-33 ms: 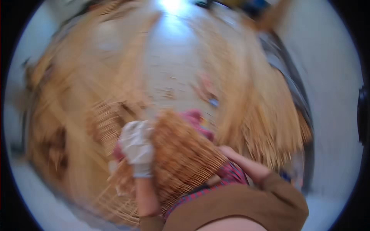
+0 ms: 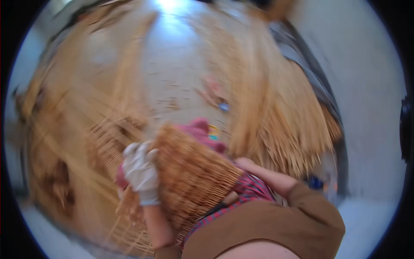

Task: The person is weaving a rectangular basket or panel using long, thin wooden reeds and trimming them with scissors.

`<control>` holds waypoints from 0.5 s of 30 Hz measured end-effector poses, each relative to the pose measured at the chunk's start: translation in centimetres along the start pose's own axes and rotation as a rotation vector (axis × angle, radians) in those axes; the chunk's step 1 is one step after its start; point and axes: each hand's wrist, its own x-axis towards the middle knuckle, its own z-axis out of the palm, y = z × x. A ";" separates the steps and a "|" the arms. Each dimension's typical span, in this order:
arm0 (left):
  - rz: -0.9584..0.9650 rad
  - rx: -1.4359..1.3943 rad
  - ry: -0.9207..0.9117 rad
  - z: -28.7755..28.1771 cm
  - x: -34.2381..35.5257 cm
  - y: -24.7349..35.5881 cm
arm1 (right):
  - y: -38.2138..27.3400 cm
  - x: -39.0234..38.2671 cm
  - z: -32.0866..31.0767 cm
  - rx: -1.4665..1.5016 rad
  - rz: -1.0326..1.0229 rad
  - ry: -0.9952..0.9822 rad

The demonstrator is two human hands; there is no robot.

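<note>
Across my lap lies a tan woven wicker piece (image 2: 189, 168), its close rows slanting toward its right corner. My left hand (image 2: 142, 172), in a white glove, is closed at the left edge of the weaving, its fingers bent and somewhat blurred. My right hand (image 2: 246, 165) is bare and closed at the right corner, with most of its fingers hidden by the wicker. Loose lattice-like strips (image 2: 131, 237) spread out at the lower left, below my left forearm. Pink cloth (image 2: 198, 127) shows just beyond the weaving's far edge.
A large bundle of long pale wicker rods (image 2: 280, 121) lies to the right, its ends toward me. At the left are another woven piece (image 2: 110, 142) and more long rods (image 2: 129, 64). Short cut bits and a blue-tipped, reddish tool (image 2: 215, 95) lie on the floor ahead. A pale wall (image 2: 358, 108) rises at the right.
The whole scene has shifted left in the picture, with the wicker piece and both hands. The fingers of my gloved left hand show more distinctly. Both hands stay at the weaving.
</note>
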 end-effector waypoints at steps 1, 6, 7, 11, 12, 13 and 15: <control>0.001 0.029 -0.045 0.6 0.3 -0.1 | 0.4 -0.5 0.6 0.162 -0.093 0.104; -0.075 -0.210 -0.329 -0.5 1.9 5.5 | 4.3 -3.7 -0.2 0.522 0.155 0.402; -0.038 -0.128 -0.265 -0.1 0.6 4.6 | 5.0 -3.9 0.0 0.509 0.218 0.463; -0.031 -0.142 -0.307 0.6 0.2 4.0 | 11.2 -3.4 0.5 0.535 0.531 0.563; -0.044 -0.163 -0.295 1.1 0.2 3.8 | 12.2 -2.9 0.7 0.589 0.593 0.564; -0.062 -0.183 -0.288 1.4 -0.1 3.6 | 13.0 -2.4 1.1 0.640 0.656 0.560; -0.061 -0.166 -0.298 1.7 -0.6 3.0 | 13.9 -0.9 2.2 0.676 0.668 0.530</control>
